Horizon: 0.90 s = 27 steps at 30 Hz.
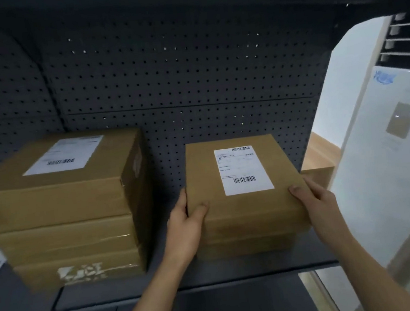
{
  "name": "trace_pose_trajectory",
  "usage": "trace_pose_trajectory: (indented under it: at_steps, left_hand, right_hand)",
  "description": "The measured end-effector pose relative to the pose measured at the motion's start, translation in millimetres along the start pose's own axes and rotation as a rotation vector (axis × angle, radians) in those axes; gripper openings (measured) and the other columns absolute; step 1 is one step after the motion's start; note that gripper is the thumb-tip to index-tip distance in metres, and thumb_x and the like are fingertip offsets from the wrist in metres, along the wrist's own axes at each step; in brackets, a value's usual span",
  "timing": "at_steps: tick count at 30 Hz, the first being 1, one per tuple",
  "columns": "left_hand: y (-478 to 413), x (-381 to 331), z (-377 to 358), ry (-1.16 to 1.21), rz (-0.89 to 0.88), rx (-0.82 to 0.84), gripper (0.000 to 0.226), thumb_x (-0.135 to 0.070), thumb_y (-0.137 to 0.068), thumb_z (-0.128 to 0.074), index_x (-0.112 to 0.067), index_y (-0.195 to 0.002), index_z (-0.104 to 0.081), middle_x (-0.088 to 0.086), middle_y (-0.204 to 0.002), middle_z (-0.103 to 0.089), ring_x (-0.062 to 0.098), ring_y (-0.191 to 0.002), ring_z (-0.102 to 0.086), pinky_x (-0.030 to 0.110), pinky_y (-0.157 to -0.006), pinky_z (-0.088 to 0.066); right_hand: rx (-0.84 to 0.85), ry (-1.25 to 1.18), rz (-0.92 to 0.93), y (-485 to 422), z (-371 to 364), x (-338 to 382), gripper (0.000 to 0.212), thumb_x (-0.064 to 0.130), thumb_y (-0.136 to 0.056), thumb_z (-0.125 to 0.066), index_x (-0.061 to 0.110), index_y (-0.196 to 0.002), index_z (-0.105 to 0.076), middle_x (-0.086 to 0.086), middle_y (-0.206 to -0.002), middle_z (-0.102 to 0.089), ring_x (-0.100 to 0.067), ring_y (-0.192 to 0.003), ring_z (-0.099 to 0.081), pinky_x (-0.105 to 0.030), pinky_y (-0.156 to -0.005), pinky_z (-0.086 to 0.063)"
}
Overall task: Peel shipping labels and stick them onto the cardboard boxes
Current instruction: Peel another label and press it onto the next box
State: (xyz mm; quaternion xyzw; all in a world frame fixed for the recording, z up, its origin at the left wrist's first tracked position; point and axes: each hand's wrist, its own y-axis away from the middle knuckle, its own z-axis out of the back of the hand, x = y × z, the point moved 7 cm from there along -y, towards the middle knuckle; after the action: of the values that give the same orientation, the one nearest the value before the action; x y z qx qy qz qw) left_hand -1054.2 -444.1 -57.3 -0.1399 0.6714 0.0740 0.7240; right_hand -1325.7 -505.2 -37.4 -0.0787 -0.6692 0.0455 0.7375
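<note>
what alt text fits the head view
A left hand and right hand grip the near corners of a labelled cardboard box over a lower box on a dark shelf. A stack of boxes stands to its left, before a pegboard.

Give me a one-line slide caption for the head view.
The left hand and right hand grip a labelled cardboard box above a second box on the shelf, beside a stack of boxes.

The left hand [185, 219] and right hand [317, 200] hold a flat brown cardboard box [243, 189] between them, its white paper label [243, 169] facing up.
</note>
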Motion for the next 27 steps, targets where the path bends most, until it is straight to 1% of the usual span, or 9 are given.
trace_pose_trajectory:
  at_steps: [4,6,9,14,16,19,21,24,27]
  left_hand:
    - [-1.8,6.9,-7.5,-0.018,0.049,-0.068,0.064,-0.046,-0.077,-0.060,-0.034,-0.139,-0.051,-0.017,-0.120,-0.068,0.005,-0.113,-0.062,0.038,-0.108,-0.043]
    - [-3.6,10.8,-9.7,-0.037,0.082,-0.086,0.071,-0.052,-0.074,-0.060,-0.033,-0.141,-0.048,-0.016,-0.123,-0.066,0.006,-0.114,-0.061,0.037,-0.107,-0.043]
    - [-8.2,13.2,-11.9,-0.057,0.111,-0.110,0.046,-0.036,-0.091,-0.061,-0.033,-0.135,-0.049,-0.020,-0.118,-0.065,0.003,-0.111,-0.060,0.025,-0.097,-0.045]
    - [-22.8,14.9,-14.7,-0.066,0.126,-0.130,0.038,-0.024,-0.098,-0.056,-0.039,-0.129,-0.043,-0.028,-0.107,-0.058,-0.007,-0.099,-0.055,0.012,-0.082,-0.040]
    - [-27.7,15.3,-13.8,-0.071,0.132,-0.140,0.038,-0.024,-0.097,-0.057,-0.033,-0.133,-0.047,-0.022,-0.112,-0.061,-0.004,-0.102,-0.057,0.014,-0.085,-0.041]
    - [-33.5,17.4,-13.7,-0.074,0.130,-0.144,0.038,-0.023,-0.097,-0.057,-0.033,-0.132,-0.046,-0.023,-0.112,-0.061,-0.006,-0.100,-0.056,0.012,-0.085,-0.040]
    - [-35.9,19.8,-13.6,-0.078,0.133,-0.141,0.041,-0.021,-0.098,-0.056,-0.036,-0.133,-0.041,-0.030,-0.105,-0.054,-0.011,-0.095,-0.052,0.008,-0.079,-0.037]
    - [-40.0,23.5,-12.1,-0.073,0.127,-0.123,0.053,-0.023,-0.097,-0.057,-0.025,-0.147,-0.039,-0.025,-0.113,-0.057,-0.004,-0.105,-0.055,0.016,-0.089,-0.039]
    - [-42.9,26.4,-9.3,-0.080,0.160,-0.117,0.048,-0.021,-0.097,-0.056,-0.026,-0.144,-0.044,-0.020,-0.115,-0.061,0.003,-0.109,-0.059,0.018,-0.089,-0.041]
  right_hand:
    - [0.070,-0.027,-0.027,-16.7,1.4,-10.2,0.024,0.015,-0.098,-0.056,0.035,-0.108,-0.062,0.018,-0.099,-0.064,0.013,-0.072,-0.062,-0.005,-0.057,-0.045]
    - [0.098,-0.019,-0.047,-23.6,2.1,-17.2,0.023,0.013,-0.098,-0.056,0.030,-0.111,-0.062,0.016,-0.097,-0.064,0.016,-0.066,-0.061,-0.003,-0.054,-0.044]
    - [0.133,-0.035,-0.076,-29.5,-0.4,-24.2,0.027,0.017,-0.098,-0.057,0.024,-0.124,-0.063,0.015,-0.104,-0.067,0.006,-0.081,-0.065,-0.010,-0.063,-0.047]
    - [0.128,-0.036,-0.126,-39.5,-2.9,-32.0,0.037,0.022,-0.097,-0.059,0.019,-0.133,-0.060,0.007,-0.116,-0.068,-0.010,-0.101,-0.063,-0.024,-0.080,-0.048]
    - [0.127,-0.033,-0.134,-43.9,-4.8,-33.6,0.037,0.024,-0.096,-0.059,0.022,-0.133,-0.060,0.008,-0.117,-0.068,-0.012,-0.103,-0.063,-0.028,-0.085,-0.048]
    - [0.127,-0.035,-0.142,-49.7,-7.7,-37.5,0.020,0.024,-0.096,-0.058,0.034,-0.114,-0.063,0.016,-0.105,-0.067,-0.008,-0.098,-0.063,-0.026,-0.079,-0.048]
    - [0.125,-0.029,-0.136,-51.8,-8.6,-40.4,0.021,0.025,-0.096,-0.058,0.035,-0.114,-0.064,0.017,-0.104,-0.069,-0.008,-0.097,-0.064,-0.027,-0.081,-0.049]
    - [0.143,-0.036,-0.126,-52.0,-10.6,-40.8,0.019,0.023,-0.097,-0.057,0.039,-0.103,-0.066,0.021,-0.098,-0.072,-0.001,-0.089,-0.068,-0.020,-0.075,-0.048]
    - [0.146,-0.033,-0.125,-54.5,-9.6,-42.8,0.021,0.021,-0.097,-0.057,0.041,-0.097,-0.063,0.023,-0.095,-0.070,0.002,-0.085,-0.066,-0.016,-0.070,-0.047]
